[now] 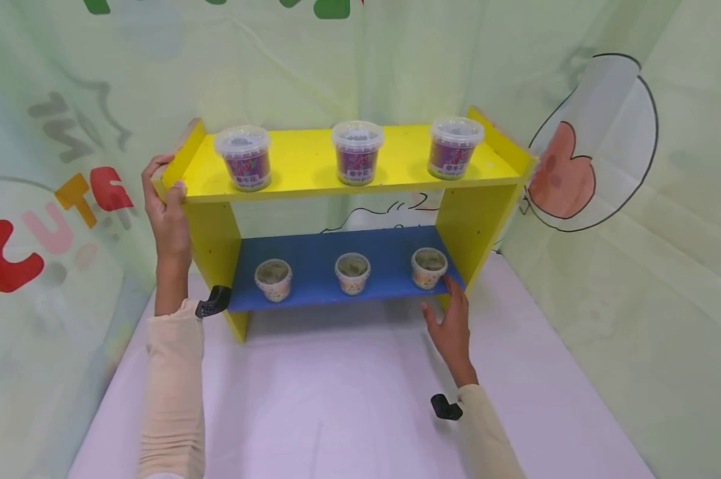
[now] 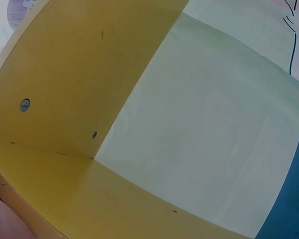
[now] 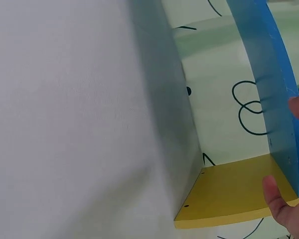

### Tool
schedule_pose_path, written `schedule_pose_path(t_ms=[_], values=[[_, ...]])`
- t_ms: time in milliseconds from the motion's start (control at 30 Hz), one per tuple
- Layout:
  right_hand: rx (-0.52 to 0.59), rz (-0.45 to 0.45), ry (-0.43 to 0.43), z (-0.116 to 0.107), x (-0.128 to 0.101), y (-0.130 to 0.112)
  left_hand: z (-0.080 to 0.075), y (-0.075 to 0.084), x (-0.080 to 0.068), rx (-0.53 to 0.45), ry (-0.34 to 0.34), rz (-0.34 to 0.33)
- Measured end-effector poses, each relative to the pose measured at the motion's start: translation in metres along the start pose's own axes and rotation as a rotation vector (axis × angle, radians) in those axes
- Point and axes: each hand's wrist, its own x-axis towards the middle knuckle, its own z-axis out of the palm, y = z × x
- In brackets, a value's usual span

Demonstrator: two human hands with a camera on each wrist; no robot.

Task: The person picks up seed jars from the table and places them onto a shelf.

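Observation:
A small two-tier shelf has a yellow top board (image 1: 303, 150) and a blue lower board (image 1: 312, 266). My left hand (image 1: 171, 226) grips its upper left corner, thumb in front and fingers around the outer side. In the left wrist view only a bit of that hand (image 2: 7, 219) shows. At the lower right, my right hand (image 1: 454, 332) has its fingers extended to the blue board's front edge, close beside the right small tub (image 1: 429, 269); the thumb is spread apart. Two more small tubs, a middle one (image 1: 352, 274) and a left one (image 1: 273, 279), stand on the blue board.
On the yellow board stand three purple-labelled tubs with clear lids: left (image 1: 247, 163), middle (image 1: 357, 156) and right (image 1: 452, 152). The shelf stands on a pale cloth-covered table (image 1: 336, 392). A printed curtain (image 1: 600, 279) hangs behind and at both sides.

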Motion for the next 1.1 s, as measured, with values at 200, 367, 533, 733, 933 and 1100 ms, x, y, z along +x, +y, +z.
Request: schedule_pose_path(t_ms=[200, 367, 533, 733, 933, 1100], values=[[0.003, -0.029, -0.016, -0.002, -0.004, 0.0, 0.002, -0.001, 0.003, -0.007, 0.015, -0.024], [0.014, 0.019, -0.051, -0.002, -0.02, -0.006, -0.001, -0.006, 0.0, 0.027, 0.013, -0.021], [-0.001, 0.08, -0.117, 0.006, -0.05, -0.012, -0.005, -0.01, -0.011, 0.047, -0.01, -0.003], [-0.038, -0.009, -0.227, 0.015, -0.09, -0.022, -0.013, -0.02, -0.041, 0.193, -0.008, -0.063], [-0.144, -0.026, -0.465, 0.015, -0.106, -0.039, -0.034, -0.035, -0.099, 0.519, -0.008, -0.219], [-0.325, -0.021, -0.692, 0.011, -0.113, -0.047, -0.051, -0.053, -0.17, 0.7, -0.03, -0.252]])
